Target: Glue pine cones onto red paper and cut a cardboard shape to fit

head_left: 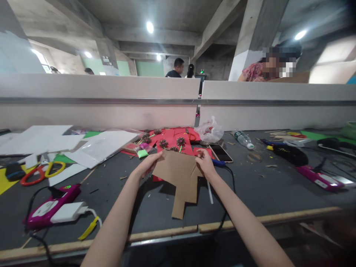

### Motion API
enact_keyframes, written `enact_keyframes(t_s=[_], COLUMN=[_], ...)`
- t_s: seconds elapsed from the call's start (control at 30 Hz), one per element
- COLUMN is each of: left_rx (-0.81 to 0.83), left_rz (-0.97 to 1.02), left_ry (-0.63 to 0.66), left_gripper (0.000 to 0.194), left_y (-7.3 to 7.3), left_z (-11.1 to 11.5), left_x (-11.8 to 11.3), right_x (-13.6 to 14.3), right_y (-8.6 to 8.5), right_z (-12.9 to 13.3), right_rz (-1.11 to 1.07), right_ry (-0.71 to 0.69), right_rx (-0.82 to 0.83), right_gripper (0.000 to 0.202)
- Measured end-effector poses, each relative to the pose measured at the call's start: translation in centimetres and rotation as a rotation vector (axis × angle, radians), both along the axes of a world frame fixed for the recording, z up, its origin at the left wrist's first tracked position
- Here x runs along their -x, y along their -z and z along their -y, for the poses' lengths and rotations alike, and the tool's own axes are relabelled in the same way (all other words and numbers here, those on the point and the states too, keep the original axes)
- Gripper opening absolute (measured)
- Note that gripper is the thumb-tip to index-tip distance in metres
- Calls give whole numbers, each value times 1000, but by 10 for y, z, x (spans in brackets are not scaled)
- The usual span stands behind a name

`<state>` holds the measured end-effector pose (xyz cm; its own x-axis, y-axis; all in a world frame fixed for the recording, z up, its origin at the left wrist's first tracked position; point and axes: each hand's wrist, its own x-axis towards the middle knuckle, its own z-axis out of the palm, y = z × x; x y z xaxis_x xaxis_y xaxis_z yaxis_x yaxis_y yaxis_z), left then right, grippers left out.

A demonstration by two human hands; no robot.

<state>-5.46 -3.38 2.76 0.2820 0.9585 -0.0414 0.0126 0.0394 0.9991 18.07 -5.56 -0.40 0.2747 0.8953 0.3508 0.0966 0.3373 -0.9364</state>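
Note:
A brown cardboard piece (182,174) with stepped cut edges is held up over the dark table, its narrow strip pointing toward me. My left hand (148,163) grips its upper left corner, thumb and fingers pressed on it. At the upper right edge, my right hand (205,162) pinches the cardboard. Just behind it lie red sheets (172,137) with several pine-cone-like flowers (180,141), one with a green stem. A phone (221,153) and a blue-handled tool (218,162) with a black cord rest beyond my right hand.
Scissors (33,175), white sheets (102,146) and a magenta power strip (52,207) lie left. Right are a plastic bottle (243,139), a black object (290,154) and another power strip (319,178). A plastic bag (210,130) sits by the white partition (111,115). People are beyond it.

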Motion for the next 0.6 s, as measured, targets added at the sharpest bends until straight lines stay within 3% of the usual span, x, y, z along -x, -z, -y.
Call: enact_keyframes(t_s=[0.1,0.27,0.37,0.47,0.6], left_rx=[24,21,77,126,194], left_rz=[30,-54,-166,-224,-195], left_ry=[93,35,87,207,334], left_gripper=[36,23,11,10,13], left_y=[-2,0,5,11,15], left_z=[6,4,1,2,7], left_x=[-3,-4,-8,-17,-28], right_x=[-2,-3,4,14,22], right_y=[-1,-2,-3,-3,-1], right_z=[0,4,11,19,22], right_rz=[80,480,618,617,539], right_ry=[59,82,-83,-301,-395], right_rx=[-23,-82,-106,-54,25], right_gripper=[28,13,12,18,25])
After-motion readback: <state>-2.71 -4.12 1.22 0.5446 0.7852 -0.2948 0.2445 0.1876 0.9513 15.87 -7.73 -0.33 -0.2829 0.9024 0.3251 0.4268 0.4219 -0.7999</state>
